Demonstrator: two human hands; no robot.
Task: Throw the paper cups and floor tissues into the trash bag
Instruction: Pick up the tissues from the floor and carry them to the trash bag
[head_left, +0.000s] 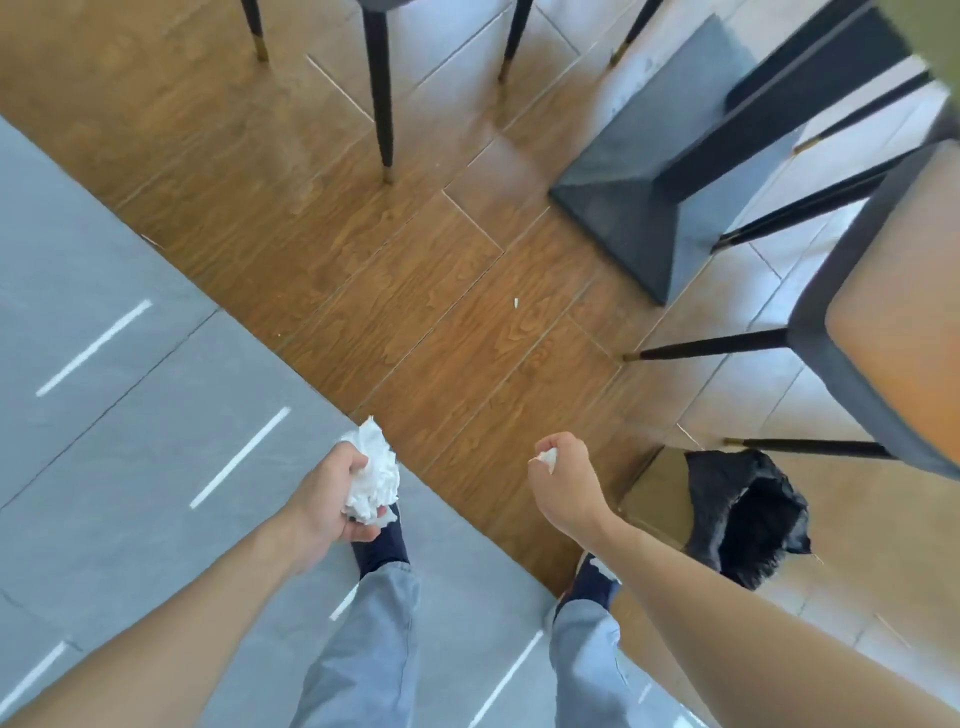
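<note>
My left hand (332, 499) grips a large wad of crumpled white tissues (375, 475) above the grey floor tiles. My right hand (563, 480) is closed around a small scrap of white tissue (546, 458), over the wooden floor strip. The black trash bag (748, 514) stands open on the floor to the right of my right forearm, under a chair. A tiny white paper scrap (516, 302) lies on the wood floor ahead. No paper cups are in view.
A chair with an orange seat (904, 322) and black legs stands at the right, above the bag. A dark table base (639, 182) sits ahead at the right. More chair legs (382, 93) stand at the top. My feet (382, 540) are below my hands.
</note>
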